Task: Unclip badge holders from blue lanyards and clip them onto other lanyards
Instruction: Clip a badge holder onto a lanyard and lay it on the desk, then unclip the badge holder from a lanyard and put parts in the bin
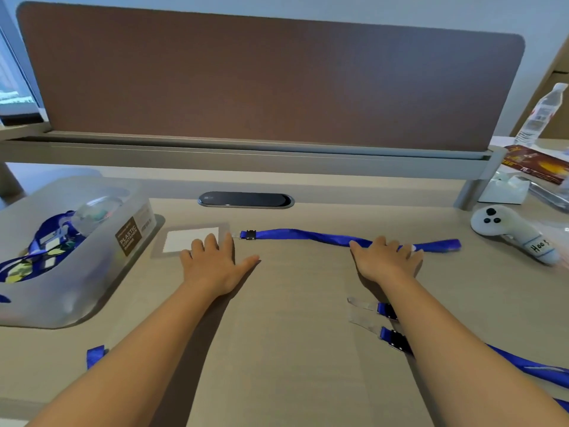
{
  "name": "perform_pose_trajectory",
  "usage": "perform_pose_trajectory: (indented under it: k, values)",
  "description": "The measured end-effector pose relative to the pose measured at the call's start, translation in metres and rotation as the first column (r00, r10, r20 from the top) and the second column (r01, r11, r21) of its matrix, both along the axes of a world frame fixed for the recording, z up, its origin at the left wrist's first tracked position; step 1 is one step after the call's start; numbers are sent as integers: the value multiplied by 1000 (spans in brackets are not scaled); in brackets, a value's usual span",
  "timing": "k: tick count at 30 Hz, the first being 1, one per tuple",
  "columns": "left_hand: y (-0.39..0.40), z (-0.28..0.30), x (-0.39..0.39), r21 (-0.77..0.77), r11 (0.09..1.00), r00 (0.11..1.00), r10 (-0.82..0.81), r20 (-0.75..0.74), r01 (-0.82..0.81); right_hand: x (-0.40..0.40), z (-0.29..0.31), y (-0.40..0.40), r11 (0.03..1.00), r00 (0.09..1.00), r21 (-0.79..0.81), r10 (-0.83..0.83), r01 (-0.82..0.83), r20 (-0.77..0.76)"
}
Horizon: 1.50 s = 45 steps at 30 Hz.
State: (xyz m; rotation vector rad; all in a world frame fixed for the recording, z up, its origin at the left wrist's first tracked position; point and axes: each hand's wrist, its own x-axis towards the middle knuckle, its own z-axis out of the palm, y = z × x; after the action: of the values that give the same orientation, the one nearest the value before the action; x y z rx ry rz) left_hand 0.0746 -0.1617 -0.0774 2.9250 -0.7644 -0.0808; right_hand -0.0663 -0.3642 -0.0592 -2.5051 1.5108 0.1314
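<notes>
A blue lanyard (301,235) lies stretched across the desk, its black buckle and clear clip at the left end joined to a clear badge holder (187,238) with a white card. My left hand (215,260) rests flat, fingers apart, on the holder's right edge. My right hand (385,260) lies palm down on the lanyard's right part, fingers spread. Two more blue lanyards with clear clips (363,312) lie under my right forearm, straps running off to the lower right (529,368).
A frosted plastic container (101,272) at the left holds more blue lanyards and badge holders. A white controller (511,232), a water bottle (538,115) and papers sit at the right. A dark cable port (246,200) and a brown divider (271,78) are behind.
</notes>
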Motion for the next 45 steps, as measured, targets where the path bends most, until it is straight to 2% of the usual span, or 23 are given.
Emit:
perform_pose_trajectory:
  k: [3,7,11,16,20,22,25,28,33,40,45]
  values:
    - [-2,0,3,-41,998,999,-40,-9,39,1,-1,-1,995,995,-47,91,-90,41]
    - [-7,0,0,-69,994,996,-83,31,85,10,-7,10,937,929,-41,349,-347,120]
    - [-8,1,-1,-12,995,994,-103,21,104,16,-16,14,882,880,-10,471,-472,51]
    - [-1,1,6,1,994,994,-109,22,109,11,-14,-3,874,874,-27,486,-486,5]
    - [5,7,7,-69,988,990,-142,-13,141,11,-6,0,874,874,-43,485,-484,27]
    - [11,13,3,-105,982,986,-163,-21,160,11,1,13,868,863,-63,496,-492,100]
    - [29,25,-11,-197,959,974,-219,-53,205,5,16,43,852,808,-59,514,-521,289]
    - [62,37,-33,-257,935,960,-270,-73,243,-7,27,84,839,769,39,478,-543,424]
    - [134,49,-74,-306,919,940,-304,-152,248,-24,32,151,773,736,225,407,-593,540]
    - [197,32,-102,-205,953,946,-263,-191,223,-54,23,221,696,732,286,503,-658,460]
    - [196,16,-105,-64,975,972,-218,-87,213,-58,21,244,650,715,324,526,-687,460]
